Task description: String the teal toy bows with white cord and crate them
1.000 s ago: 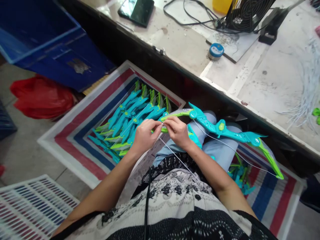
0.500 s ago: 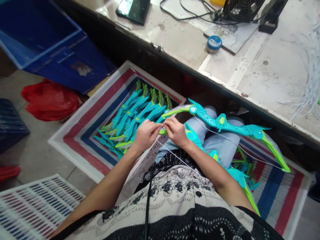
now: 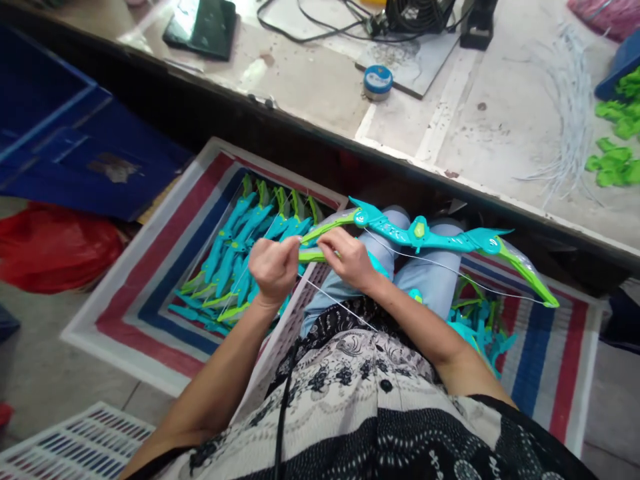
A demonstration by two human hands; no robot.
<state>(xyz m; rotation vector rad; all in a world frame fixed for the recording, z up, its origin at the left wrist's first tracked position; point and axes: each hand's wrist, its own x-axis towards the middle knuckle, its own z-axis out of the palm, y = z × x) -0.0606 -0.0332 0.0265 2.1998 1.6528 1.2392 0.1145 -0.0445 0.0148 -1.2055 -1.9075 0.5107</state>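
Observation:
A turquoise and lime-green toy bow [image 3: 440, 233] lies across my lap, its white string sagging below it. Its left tip reaches my hands. My left hand [image 3: 274, 270] is closed in a fist, thumb pressed against the fingers, right at that tip. Just right of it, my right hand [image 3: 350, 259] is closed in a pinch by the green limb. What the fingertips grip is too small or hidden to make out. Under the first bow lies a second bow [image 3: 313, 255], mostly covered by my right hand and arm; a white string slants down from near its tip.
A striped-lined crate [image 3: 113, 327] at left holds several bows; another striped-lined crate [image 3: 565, 373] stands at right. On the workbench [image 3: 320, 87] are a phone [image 3: 200, 30], a round tin [image 3: 378, 81], white strings [image 3: 565, 113] and green pieces [image 3: 617, 160]. A blue bin [image 3: 100, 153] stands far left.
My hands have drawn apart from a close pinch together, the left one turning into a fist. The view has swung right, bringing the green pieces on the bench into sight.

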